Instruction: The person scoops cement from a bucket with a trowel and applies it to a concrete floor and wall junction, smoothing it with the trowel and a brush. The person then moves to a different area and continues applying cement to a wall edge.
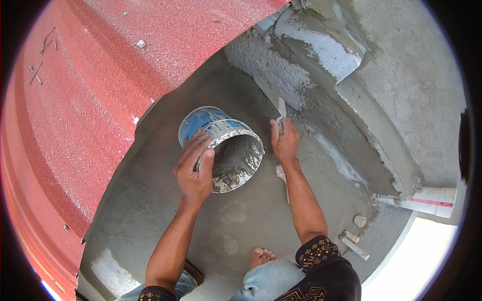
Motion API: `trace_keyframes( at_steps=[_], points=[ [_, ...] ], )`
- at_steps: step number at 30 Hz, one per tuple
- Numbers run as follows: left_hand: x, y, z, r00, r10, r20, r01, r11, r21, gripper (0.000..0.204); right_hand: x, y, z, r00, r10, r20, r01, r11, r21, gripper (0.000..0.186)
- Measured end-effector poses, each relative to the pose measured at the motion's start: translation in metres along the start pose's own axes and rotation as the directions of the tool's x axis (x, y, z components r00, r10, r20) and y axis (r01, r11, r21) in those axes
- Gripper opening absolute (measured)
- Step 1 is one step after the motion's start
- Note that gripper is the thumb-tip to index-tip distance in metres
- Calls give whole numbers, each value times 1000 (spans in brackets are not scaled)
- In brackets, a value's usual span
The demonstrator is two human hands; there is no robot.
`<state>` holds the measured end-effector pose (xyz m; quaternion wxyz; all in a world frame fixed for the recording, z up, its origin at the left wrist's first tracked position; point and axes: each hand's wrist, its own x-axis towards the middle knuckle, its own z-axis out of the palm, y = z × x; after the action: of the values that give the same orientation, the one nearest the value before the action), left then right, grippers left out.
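The left hand [193, 168] is clenched on the rim of a blue bucket [221, 145] at mid-frame, tipped so its mortar-caked mouth faces lower right. Just beside it, the right hand [284, 141] grips the handle of a trowel [273, 98], whose blade runs up and left from the knuckles onto the wet grey plaster ledge [321, 55] in the upper right. The bucket sits between both hands, nearer the left. Red corrugated roofing [90, 90] fills the left; short white pipe pieces [355, 241] lie lower right on the concrete floor [241, 226].

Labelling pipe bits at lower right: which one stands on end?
The short white stub, farthest from the foot: its open round mouth faces up. The two others lie flat.
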<state>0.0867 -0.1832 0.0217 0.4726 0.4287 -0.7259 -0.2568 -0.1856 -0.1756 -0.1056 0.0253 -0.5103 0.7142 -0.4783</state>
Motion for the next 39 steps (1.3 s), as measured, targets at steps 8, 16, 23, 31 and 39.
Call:
trace_keyframes(
  at_steps=[8, 16, 23, 31, 39],
  points=[
    [-5, -8, -5, 997, -55, -51, 56, 998, 14, 29, -11, 16, -68, 894, 176, 413, -13, 929, -369, 33],
    [6, -11, -3, 992, -113, -56, 113, 994, 2, 31, 14, 54, -41, 870, 286, 403, -83, 889, -451, 40],
    [7, -14, -8, 983, -168, -70, 168, 986, 0, 34, -2, 55, -22, 933, 264, 246, -135, 887, -441, 40],
    [4, -15, -8, 987, -143, -69, 142, 990, -15, 32, -6, 32, -21, 997, 35, 68, -11, 942, -334, 30],
    [8, -13, -8, 986, -152, -67, 151, 988, -22, 33, 58, -37, -21, 996, 41, -83, -41, 999, 2, 28]
  ],
)
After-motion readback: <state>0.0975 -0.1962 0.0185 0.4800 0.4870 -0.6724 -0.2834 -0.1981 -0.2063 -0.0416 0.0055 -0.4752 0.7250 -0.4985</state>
